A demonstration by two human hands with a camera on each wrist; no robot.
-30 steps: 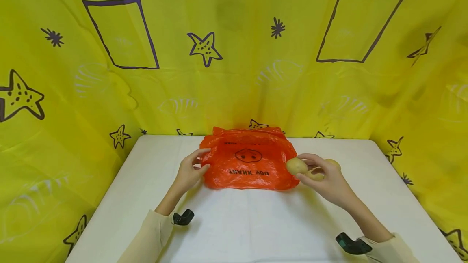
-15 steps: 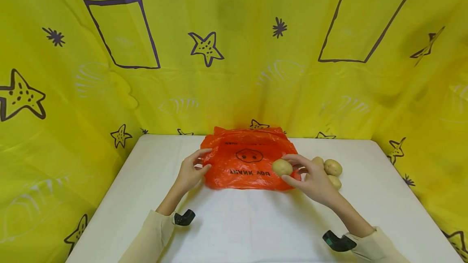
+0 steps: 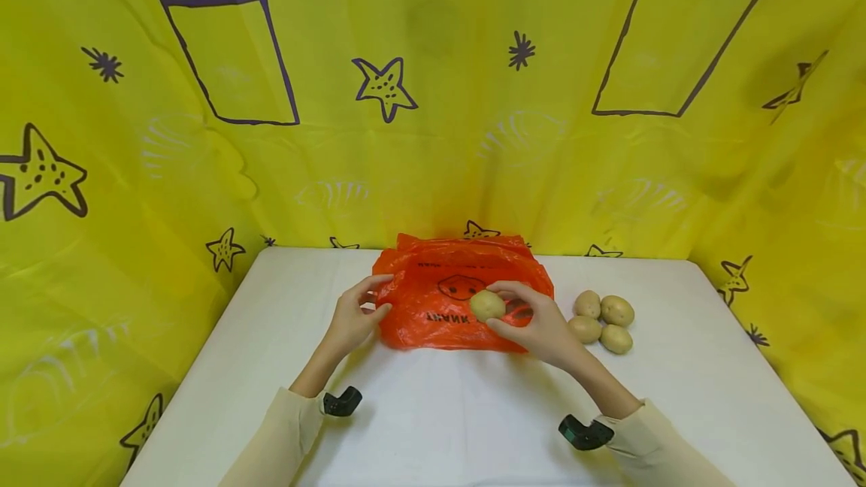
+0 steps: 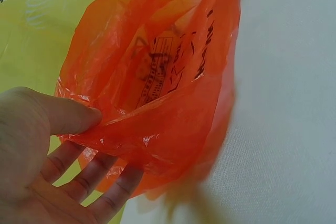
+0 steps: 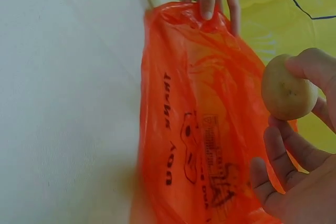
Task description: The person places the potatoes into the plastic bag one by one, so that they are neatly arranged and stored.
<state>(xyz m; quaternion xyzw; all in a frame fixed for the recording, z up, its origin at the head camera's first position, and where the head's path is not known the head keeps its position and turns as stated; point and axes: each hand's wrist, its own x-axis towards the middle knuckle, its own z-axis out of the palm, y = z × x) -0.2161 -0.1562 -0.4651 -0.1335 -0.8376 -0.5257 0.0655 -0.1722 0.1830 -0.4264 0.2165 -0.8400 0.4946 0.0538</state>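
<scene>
A red plastic bag (image 3: 419, 322) with black print lies toward the back of the table, its mouth spread apart in the left wrist view. My left hand (image 3: 352, 314) pinches the bag's left edge, thumb (image 4: 79, 118) on the inner side and fingers beneath the film. Between the thumb and fingertips of my right hand (image 3: 541, 325) is a potato (image 3: 487, 306), held over the right half of the bag. In the right wrist view that potato (image 5: 289, 87) appears apart from the film, with the other fingers spread below it.
Several more potatoes (image 3: 616, 310) sit in a cluster on the white table (image 3: 433, 419), right of the bag. A yellow curtain (image 3: 440, 164) with drawn starfish stands along the back and both sides. Each wrist wears a black device (image 3: 585, 433).
My right hand has carried the potato leftward from beside the cluster to over the bag, uncovering the other potatoes. The left hand keeps its place on the bag's edge.
</scene>
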